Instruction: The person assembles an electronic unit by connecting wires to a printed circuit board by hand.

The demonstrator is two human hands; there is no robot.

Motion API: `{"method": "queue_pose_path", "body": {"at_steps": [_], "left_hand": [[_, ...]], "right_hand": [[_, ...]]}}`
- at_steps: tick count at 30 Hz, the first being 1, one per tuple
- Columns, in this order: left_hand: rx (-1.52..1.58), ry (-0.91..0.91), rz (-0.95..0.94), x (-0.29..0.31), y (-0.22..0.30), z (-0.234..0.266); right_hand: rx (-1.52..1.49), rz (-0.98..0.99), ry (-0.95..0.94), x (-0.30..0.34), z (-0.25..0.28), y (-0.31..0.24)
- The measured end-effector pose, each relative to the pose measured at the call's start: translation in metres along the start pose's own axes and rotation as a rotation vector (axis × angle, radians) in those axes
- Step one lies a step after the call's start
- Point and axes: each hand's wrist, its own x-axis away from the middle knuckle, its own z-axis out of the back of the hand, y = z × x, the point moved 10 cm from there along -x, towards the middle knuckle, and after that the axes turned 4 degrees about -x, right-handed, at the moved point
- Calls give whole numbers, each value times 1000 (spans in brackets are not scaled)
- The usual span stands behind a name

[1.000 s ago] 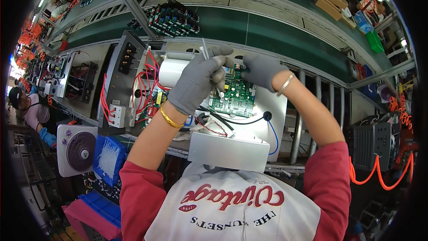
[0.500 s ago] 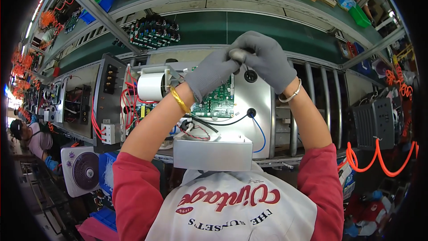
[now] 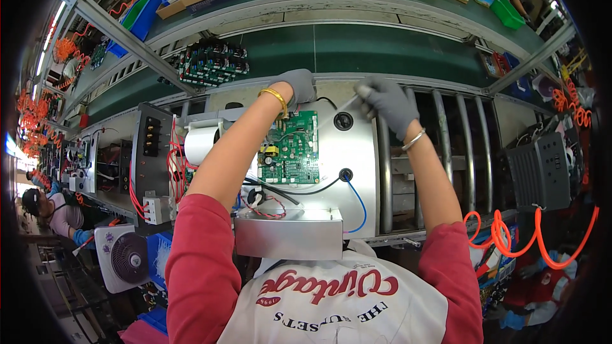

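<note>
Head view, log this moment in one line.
left hand: beyond green circuit board, grip hidden | right hand: pinching pale strip, blurred | white cylinder: left of board

Bright, fairly even around left hand [image 3: 299, 86] and right hand [image 3: 386, 103]; slightly blurred at the latter. Shines white off metal plate [image 3: 360, 153] below and between them. Goes dark between rollers [image 3: 443, 129] under right hand. Glares at tube lights [image 3: 61, 11], far upper left of grip. Bows shelf edge [image 3: 306, 2] above hands; stretches, softens outward, cuts to black at rim.
</note>
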Motion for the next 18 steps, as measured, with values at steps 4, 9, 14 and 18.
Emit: {"method": "queue_pose_path", "body": {"at_steps": [4,9,14,18], "left_hand": [[118,58,-169,9,16,6],[350,217,-246,25,23,24],[104,270,-59,28,3,30],[323,34,-116,34,4,16]], "right_hand": [[144,-149,-125,-9,-36,19],[543,-147,-277,-36,-59,15],[849,5,-179,-40,-63,-8],[624,30,-21,-20,-44,-12]]}}
